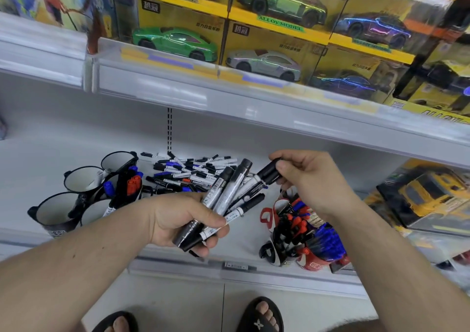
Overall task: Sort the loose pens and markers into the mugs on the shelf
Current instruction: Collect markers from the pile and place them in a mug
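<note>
My left hand (183, 219) grips a fanned bundle of black-capped markers (226, 192) above the white shelf (38, 153). My right hand (312, 179) pinches the black cap of one marker (269, 172) at the top of that bundle. A pile of loose pens and markers (188, 171) lies at the back of the shelf. Several black mugs (84, 179) stand at the left, some holding red and blue markers (132, 184). At the right, red and black mugs (312, 260) are packed with red, blue and black pens.
An upper shelf (229, 97) juts out overhead, stacked with yellow boxes of toy cars (178, 42). A boxed yellow toy truck (427, 197) sits at the right of the lower shelf. My sandalled feet (259, 316) stand on the floor below the shelf edge.
</note>
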A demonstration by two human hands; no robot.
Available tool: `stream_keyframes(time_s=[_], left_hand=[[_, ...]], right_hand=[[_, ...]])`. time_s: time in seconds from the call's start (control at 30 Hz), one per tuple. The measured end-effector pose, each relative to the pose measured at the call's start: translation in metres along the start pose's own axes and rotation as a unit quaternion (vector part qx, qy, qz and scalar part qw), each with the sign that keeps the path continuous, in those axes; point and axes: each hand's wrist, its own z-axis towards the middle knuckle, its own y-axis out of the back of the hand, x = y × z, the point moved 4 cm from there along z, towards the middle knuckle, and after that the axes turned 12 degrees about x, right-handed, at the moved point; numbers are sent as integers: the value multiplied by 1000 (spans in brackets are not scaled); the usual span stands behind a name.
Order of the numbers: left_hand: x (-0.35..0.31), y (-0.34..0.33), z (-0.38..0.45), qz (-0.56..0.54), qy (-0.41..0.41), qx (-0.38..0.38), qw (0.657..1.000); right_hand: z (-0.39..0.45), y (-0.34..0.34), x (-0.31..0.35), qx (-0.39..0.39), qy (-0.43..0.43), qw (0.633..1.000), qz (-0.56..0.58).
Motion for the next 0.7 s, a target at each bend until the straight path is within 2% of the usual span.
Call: stream_keyframes(time_s=[0.1,0.5,0.57,0.7], left_hand=[[1,4,-2,23,-3,-6,1000],[1,3,9,44,-21,-57,997],[-2,5,8,37,-37,-71,996],[-4,14,4,2,-56,-121,991]], right_hand=[[0,13,-4,-25,-3,1000,12],[-1,-6,-8,24,13,999,31],[-2,0,-4,-31,42,998,40],[-4,32,-9,-195,56,974,104]])
